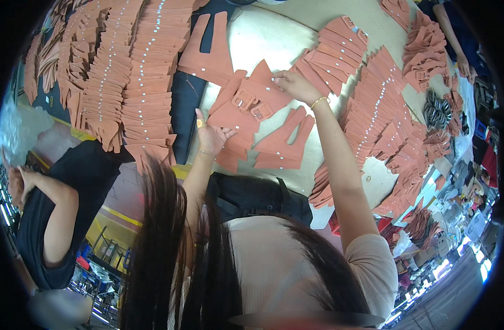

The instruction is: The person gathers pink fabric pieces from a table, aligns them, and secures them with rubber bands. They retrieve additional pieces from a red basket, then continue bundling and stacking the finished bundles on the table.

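Several terracotta, leather-like cut pieces with small white stickers lie on the pale table in front of me. My right hand (297, 87) pinches the upper right corner of a pointed cut piece (259, 77). Just below that corner lie pieces with two square covered buckles (251, 105). At their lower left edge is my left hand (212, 136), thumb raised and apart, fingertips touching the edge. Yellow tape wraps its thumb. A forked piece with a slot (287, 137) lies lower right; another slotted piece (208, 52) lies above left.
Long overlapping rows of cut pieces (147, 82) cover the left side, on dark cloth. More rows (373, 110) and buckle straps (340, 49) spread to the right. A black bag (257, 197) sits at the table's near edge. Other people's arms (62, 212) show at far left and upper right.
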### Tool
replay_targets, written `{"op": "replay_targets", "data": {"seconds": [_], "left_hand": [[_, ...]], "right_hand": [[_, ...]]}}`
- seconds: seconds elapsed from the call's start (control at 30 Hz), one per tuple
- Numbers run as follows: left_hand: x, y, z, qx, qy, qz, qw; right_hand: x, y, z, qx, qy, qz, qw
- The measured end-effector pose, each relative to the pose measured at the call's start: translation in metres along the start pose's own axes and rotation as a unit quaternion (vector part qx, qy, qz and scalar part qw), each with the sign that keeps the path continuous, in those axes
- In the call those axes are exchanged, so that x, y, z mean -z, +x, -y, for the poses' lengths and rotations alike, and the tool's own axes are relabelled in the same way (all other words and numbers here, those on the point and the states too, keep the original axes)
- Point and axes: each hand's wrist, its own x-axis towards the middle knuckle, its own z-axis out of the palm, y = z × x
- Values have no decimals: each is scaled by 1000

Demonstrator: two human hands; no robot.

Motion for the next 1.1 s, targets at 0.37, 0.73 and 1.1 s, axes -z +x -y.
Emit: {"op": "replay_targets", "data": {"seconds": [0.37,0.73,1.1], "left_hand": [[0,0,0,-2,10,6,1000],[3,2,0,4,-8,5,1000],[-3,-3,0,4,6,1,1000]], "right_hand": [[-23,-25,-6,84,-51,-210,973],[-68,-38,-1,152,-3,-218,964],[-135,-63,8,277,-278,-214,894]]}}
